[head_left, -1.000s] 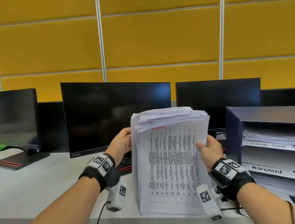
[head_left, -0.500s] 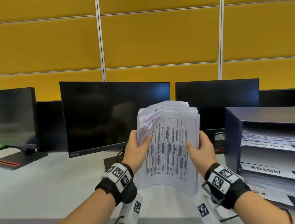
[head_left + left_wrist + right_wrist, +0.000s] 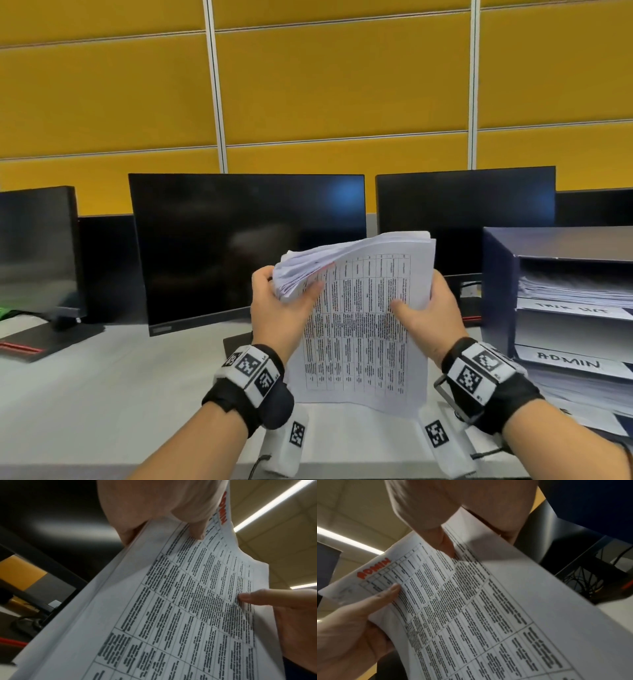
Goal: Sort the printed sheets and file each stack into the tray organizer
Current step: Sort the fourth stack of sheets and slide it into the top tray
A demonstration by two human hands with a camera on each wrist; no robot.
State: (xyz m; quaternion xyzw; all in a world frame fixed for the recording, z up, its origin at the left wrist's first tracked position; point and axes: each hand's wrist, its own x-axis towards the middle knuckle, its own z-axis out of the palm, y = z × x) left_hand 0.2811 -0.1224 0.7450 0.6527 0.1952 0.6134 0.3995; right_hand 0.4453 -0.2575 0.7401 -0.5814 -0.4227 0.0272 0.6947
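I hold a thick stack of printed sheets (image 3: 363, 325) upright above the desk, its top bent toward the left. The front page carries a text table and a red ADMIN stamp (image 3: 373, 568). My left hand (image 3: 281, 308) grips the stack's left edge, thumb across the front. My right hand (image 3: 428, 315) grips the right edge, thumb (image 3: 257, 599) pressed on the table print. The dark blue tray organizer (image 3: 496, 291) stands at the right with papers in its shelves and labels, one reading ADMIN (image 3: 568, 361).
Two dark monitors (image 3: 246, 246) (image 3: 466, 205) stand behind the stack, another (image 3: 34, 250) at the left. The white desk (image 3: 102, 394) stretches left and front. Yellow wall panels rise behind. Cables run behind the right monitor.
The stack has lifted off the desk and its top now bends left. My left hand moved right and closer onto the stack's edge, with its thumb over the front page.
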